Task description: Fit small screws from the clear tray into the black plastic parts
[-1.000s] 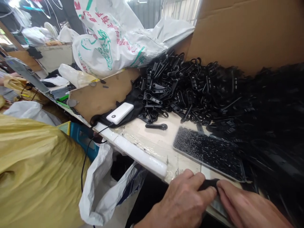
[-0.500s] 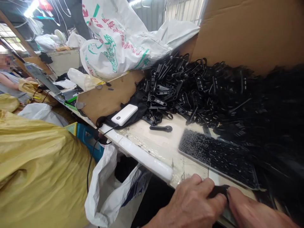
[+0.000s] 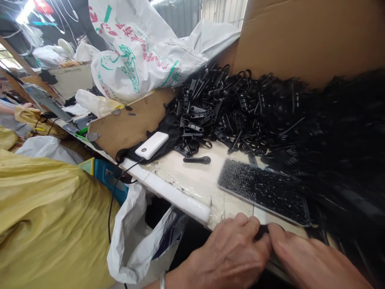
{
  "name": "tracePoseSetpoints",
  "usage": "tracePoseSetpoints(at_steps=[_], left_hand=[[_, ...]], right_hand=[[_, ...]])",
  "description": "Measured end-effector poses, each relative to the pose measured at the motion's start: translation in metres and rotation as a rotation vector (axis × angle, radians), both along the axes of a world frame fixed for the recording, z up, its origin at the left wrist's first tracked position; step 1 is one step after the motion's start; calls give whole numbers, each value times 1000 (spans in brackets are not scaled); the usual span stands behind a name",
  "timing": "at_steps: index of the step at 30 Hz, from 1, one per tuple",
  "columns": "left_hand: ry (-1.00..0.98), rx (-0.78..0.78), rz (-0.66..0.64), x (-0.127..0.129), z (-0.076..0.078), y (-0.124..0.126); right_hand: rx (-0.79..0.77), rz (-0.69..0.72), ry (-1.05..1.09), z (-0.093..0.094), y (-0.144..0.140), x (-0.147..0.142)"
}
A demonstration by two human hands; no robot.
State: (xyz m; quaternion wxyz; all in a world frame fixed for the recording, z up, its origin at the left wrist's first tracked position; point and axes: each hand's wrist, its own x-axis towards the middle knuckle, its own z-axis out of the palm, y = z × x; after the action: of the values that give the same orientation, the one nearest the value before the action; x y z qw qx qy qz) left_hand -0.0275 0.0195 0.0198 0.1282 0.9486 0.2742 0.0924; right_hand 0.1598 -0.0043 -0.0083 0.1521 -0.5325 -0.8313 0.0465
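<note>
A black piece point(image 3: 262, 229) is pinched in the closed left hand point(image 3: 233, 245) and right hand point(image 3: 305, 251), apparently being worked; steady fingers seem called for.

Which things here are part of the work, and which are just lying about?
Likely for the work:
dark piece held by the left hand and right hand
tray of small black bits
heap of black parts

Probably just lying about:
white device with its black cable
yellow sack
printed white sack

Bright lamp point(image 3: 25, 13), barred window point(image 3: 223, 11) behind
</note>
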Motion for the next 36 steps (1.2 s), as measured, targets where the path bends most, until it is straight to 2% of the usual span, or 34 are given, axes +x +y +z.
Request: tracePoseSetpoints(at_steps=[2,5,9,11,14,17,20,25,28,34,36], left_hand=[[36,18,8,0,8,-1],[63,6,45,0,18,-2],[5,-82,156,2,15,-1],[-100,-115,202,3,8,-2],[-340,-136,241,6,-1,-6],[-466,-121,226,10,-4,-12],[-438,-119,210,11,-1,-17],[-248,-90,191,8,2,-20],[-228,-93,186,7,2,-20],[-573,-134,238,13,0,-17],[-613,-149,259,15,0,-18]], right_hand=[[-103,-52,73,3,1,-4],[-155,-104,114,10,4,-3],[-239,-187,217,20,-1,16],[-346,-320,431,23,-11,22],[-534,-520,957,28,-25,18],[-634,-472,1393,34,-27,7],[-670,-383,1612,37,-23,2],[-659,-366,1712,35,-26,4],[-647,-362,1730,33,-26,4],[-739,-369,1772,36,-16,5],[-769,-373,1774,38,-14,5]])
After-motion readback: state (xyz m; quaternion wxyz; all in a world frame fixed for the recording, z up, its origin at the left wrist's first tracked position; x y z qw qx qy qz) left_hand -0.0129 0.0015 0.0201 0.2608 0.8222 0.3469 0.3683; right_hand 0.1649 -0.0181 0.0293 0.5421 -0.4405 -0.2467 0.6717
